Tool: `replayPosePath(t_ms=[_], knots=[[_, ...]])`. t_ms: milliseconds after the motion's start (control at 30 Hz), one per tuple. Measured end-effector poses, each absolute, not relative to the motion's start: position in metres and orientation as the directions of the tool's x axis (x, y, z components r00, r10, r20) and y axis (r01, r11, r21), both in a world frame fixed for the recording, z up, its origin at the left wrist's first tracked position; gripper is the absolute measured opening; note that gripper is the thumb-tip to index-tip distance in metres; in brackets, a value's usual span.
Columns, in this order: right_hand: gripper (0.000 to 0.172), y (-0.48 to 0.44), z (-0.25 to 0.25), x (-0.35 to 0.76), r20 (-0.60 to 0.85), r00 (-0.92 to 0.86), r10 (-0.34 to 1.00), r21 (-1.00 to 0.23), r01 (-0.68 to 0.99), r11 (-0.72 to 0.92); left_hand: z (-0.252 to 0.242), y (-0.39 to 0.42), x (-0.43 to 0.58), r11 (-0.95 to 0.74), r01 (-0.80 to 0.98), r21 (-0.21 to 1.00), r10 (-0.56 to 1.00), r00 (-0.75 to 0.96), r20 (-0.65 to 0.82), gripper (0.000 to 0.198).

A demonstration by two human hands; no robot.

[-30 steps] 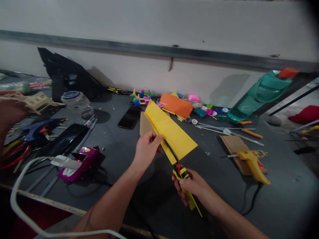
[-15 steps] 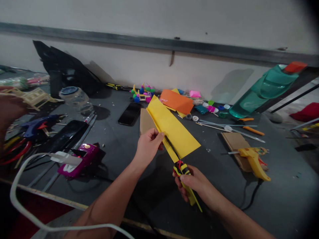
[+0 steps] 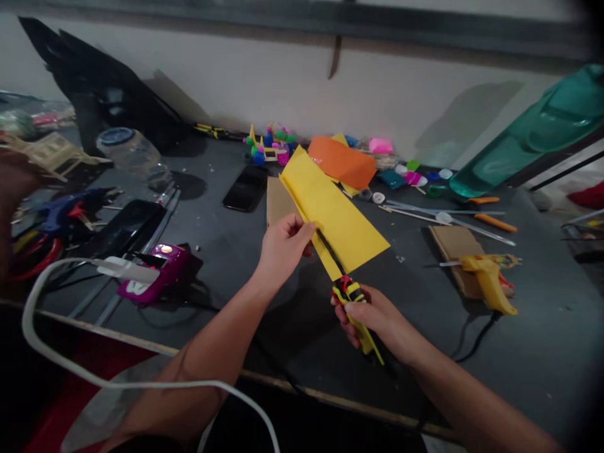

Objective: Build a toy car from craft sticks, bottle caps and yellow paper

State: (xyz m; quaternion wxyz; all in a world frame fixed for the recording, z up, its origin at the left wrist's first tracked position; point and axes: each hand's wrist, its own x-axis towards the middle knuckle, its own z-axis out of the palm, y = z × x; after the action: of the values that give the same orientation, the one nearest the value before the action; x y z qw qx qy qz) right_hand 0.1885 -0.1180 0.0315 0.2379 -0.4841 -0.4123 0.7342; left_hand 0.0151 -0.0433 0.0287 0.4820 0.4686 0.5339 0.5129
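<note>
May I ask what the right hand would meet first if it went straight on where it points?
The right hand would likely meet the yellow sheet first, then the left hand, though depth is unclear.

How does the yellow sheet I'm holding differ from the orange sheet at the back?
The yellow sheet is pinched in your left hand; the orange sheet lies near the wall, with no hand on it. The yellow-handled tool in your right hand reaches onto the yellow sheet; no tool reaches the orange sheet. The yellow sheet looks larger in view than the orange sheet. Both are thin and plain-coloured.
</note>
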Motion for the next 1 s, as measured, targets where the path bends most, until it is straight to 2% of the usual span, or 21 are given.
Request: replayPosePath(t_ms=[233,733,1000], knots=[[0.028,-0.1171,0.0323,0.1887,-0.565,-0.404,0.72,-0.803,0.066,-0.593,0.0304,-0.0431,0.015,0.041,0.021,0.999,0.994,-0.099,-0.039,0.022],[0.026,-0.1177,0.0273,0.1903,-0.517,-0.434,0.738,-0.831,0.046,-0.554,0.0288,-0.0418,0.0125,0.014,0.023,1.0,0.994,-0.113,-0.012,0.022],[0.029,-0.1189,0.0318,0.1899,-0.511,-0.433,0.742,-0.83,0.024,-0.557,0.0312,-0.0415,0.0115,0.0,-0.032,0.999,0.988,-0.154,-0.005,0.02]])
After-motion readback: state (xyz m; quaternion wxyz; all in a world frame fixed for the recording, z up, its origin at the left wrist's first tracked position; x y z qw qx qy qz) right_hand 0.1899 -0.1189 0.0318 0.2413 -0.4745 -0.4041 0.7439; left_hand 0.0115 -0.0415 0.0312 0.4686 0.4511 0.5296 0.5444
